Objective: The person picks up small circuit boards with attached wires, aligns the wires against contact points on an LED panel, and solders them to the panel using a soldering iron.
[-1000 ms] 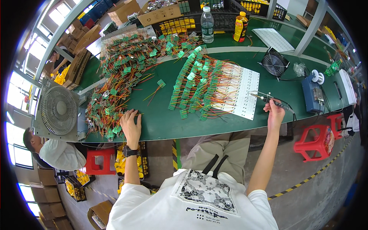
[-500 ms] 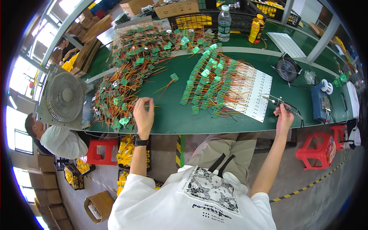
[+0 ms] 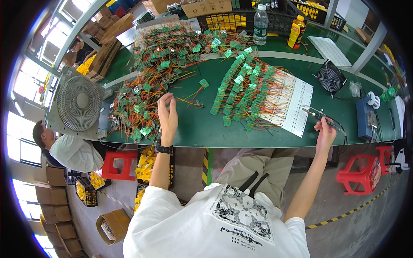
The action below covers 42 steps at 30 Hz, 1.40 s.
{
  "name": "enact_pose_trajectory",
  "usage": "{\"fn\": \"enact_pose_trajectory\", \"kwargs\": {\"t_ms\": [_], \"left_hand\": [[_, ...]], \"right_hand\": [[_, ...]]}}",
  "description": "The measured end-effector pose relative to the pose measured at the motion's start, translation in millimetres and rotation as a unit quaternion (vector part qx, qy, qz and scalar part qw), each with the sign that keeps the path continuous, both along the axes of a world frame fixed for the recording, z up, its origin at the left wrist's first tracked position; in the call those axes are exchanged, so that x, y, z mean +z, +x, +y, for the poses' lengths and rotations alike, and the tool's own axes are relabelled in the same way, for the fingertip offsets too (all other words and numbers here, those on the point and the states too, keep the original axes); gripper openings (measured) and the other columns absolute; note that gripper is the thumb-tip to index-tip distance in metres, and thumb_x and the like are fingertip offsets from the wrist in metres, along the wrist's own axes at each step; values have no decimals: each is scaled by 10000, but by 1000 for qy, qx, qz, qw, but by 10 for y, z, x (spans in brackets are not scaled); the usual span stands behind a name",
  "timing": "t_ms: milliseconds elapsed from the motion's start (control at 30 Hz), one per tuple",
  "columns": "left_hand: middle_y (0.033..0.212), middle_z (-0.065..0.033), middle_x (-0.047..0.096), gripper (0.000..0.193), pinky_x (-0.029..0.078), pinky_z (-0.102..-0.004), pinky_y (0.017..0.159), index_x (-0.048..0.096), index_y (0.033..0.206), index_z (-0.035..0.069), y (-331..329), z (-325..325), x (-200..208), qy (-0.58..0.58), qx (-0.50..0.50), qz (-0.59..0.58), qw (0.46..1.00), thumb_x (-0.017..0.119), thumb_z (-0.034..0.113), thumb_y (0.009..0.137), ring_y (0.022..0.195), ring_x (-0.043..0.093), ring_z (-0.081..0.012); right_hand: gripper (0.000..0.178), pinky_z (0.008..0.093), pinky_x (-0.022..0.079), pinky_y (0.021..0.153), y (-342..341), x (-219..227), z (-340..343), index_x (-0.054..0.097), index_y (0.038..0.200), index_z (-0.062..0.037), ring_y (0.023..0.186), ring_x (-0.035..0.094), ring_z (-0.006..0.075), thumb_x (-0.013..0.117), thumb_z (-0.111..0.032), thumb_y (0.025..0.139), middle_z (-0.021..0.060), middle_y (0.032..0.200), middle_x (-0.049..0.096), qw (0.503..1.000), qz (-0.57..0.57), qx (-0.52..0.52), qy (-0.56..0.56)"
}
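My left hand (image 3: pixel 168 119) is raised at the right edge of a heap of small green circuit boards (image 3: pixel 137 96) with red and yellow wires. Its fingers are stretched out, and nothing shows in them. To its right, two single wired boards lie on the green bench: one board (image 3: pixel 204 83) farther off and a smaller-looking board (image 3: pixel 199 103) nearer. My right hand (image 3: pixel 325 134) grips a soldering iron (image 3: pixel 327 120), its tip pointing left over a white perforated plate (image 3: pixel 297 109). Wires from several rows of green boards (image 3: pixel 241 86) lie across that plate's left part.
A grey fan (image 3: pixel 80 104) stands at the left bench end. On the right are a small black fan (image 3: pixel 330 78), a blue soldering station (image 3: pixel 365 117) and a white spool (image 3: pixel 373 101). A water bottle (image 3: pixel 260 26) and a yellow bottle (image 3: pixel 296 32) stand behind. Someone sits at left.
My left hand has reached farther over the bench and its bent fingers have straightened. A second wired board now lies near the single one. The whole view has shifted slightly; the iron stays over the plate.
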<state>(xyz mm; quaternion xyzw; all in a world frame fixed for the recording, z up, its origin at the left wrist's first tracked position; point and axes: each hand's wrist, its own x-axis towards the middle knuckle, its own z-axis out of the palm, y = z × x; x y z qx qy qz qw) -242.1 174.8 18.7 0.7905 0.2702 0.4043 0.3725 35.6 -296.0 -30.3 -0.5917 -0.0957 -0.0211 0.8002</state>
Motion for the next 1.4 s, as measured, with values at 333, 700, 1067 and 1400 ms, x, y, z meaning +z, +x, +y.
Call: {"fn": "enact_pose_trajectory", "kwargs": {"t_ms": [333, 700, 1067, 1400], "left_hand": [[995, -130, 642, 284, 468, -350, 844, 620, 1029, -4, 40, -105, 290, 101, 46, -7, 994, 474, -62, 792, 945, 612, -256], [1068, -84, 617, 288, 496, -387, 885, 646, 1070, 59, 524, 245, 563, 245, -425, 346, 799, 695, 39, 787, 1003, 599, -296], [969, -116, 600, 220, 594, -329, 838, 492, 1096, -59, 315, 285, 300, -328, -129, 6, 936, 586, -22, 901, 930, 691, -243], [860, -80, 658, 104, 513, -340, 628, 675, 927, 22, 5, -213, 357, 160, -144, 330, 919, 667, 40, 825, 765, 676, -208]], "right_hand": [[247, 246, 458, 580, -43, 8, 8, 635, 1087, 49, 620, 619, 149, 676, -119, 911, 92, 788, 665, 1000, 1, -1, -6], [238, 242, 462, 574, 11, 2, 17, 638, 1085, 48, 620, 625, 153, 676, -105, 907, 95, 784, 669, 1000, 7, 0, -4], [243, 241, 459, 570, 1, -31, -20, 633, 1107, 46, 619, 625, 152, 667, -95, 912, 98, 784, 671, 1000, 13, 1, 0], [233, 245, 453, 576, -3, -17, -5, 633, 1107, 40, 624, 617, 152, 659, -93, 917, 92, 793, 668, 1000, 5, 6, 7]]}}
